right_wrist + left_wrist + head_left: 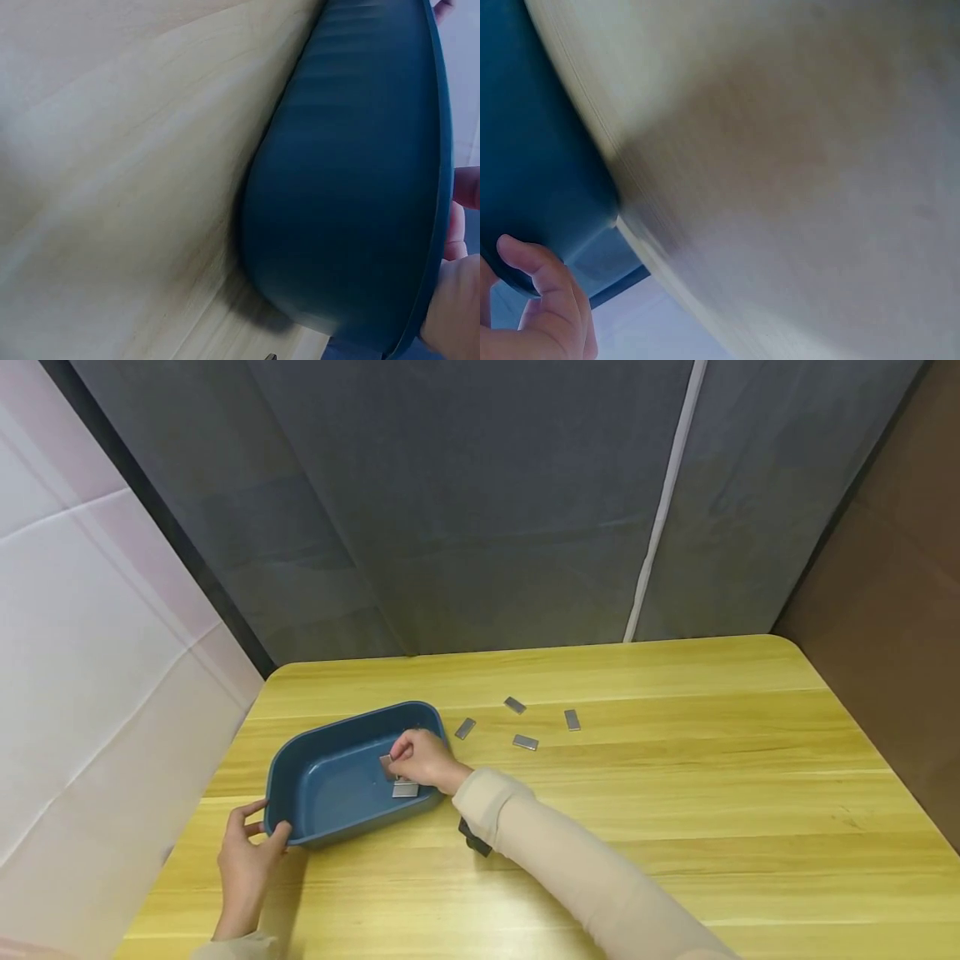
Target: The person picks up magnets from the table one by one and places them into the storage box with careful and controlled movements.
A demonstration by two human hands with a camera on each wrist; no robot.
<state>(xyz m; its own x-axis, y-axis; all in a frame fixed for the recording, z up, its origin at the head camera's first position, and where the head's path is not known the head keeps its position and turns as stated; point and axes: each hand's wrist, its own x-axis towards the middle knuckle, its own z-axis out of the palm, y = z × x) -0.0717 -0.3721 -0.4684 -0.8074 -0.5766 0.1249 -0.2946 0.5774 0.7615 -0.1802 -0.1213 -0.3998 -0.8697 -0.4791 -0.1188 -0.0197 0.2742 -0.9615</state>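
A blue oblong basin (333, 789) stands on the left of the table. My left hand (247, 860) grips the basin's near left corner, thumb and fingers around the rim. In the left wrist view that hand (547, 307) curls over the same edge. Inside the basin's right end, my right hand (427, 760) pinches a small flat grey rectangular piece (386, 765) between thumb and fingers. Below it, similar shiny grey pieces (406, 789) lie on the basin floor, partly hidden by the hand. The right wrist view shows mostly the basin's outer wall (345, 180), hiding the fingertips' work.
Several more small grey rectangular pieces (526, 742) lie apart on the wooden table (675, 793), right of the basin. A dark grey curtain (480, 527) hangs behind the far edge, with a white cloth (97, 652) at the left and a brown panel (892, 610) at the right.
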